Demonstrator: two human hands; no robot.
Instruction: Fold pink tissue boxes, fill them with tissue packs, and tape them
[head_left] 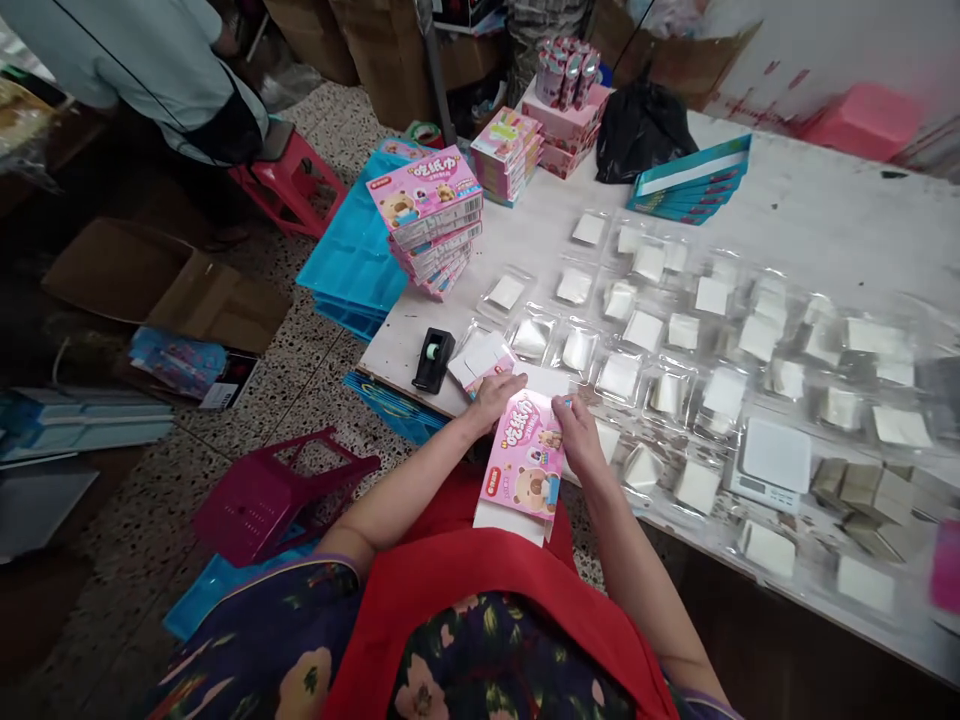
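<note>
A pink printed carton [519,470] with a cartoon bear is held over my lap at the table's front edge. White flaps stick out at both of its ends. My right hand [583,440] grips its upper right side, thumb on the printed face. My left hand [495,398] is closed at its upper left corner by the far flap; what its fingertips pinch is partly hidden. Just beyond the left hand, another pink carton with white flaps [484,358] lies on the table. A black tape dispenser [433,360] stands to its left.
Clear trays with white squares [619,375] cover much of the white table [825,220], beside a scale [772,460]. Stacked pink cartons [431,215] lean at the left corner, near blue trays [352,240]. Magenta stool [277,490] lies on the floor; a person [165,70] is at upper left.
</note>
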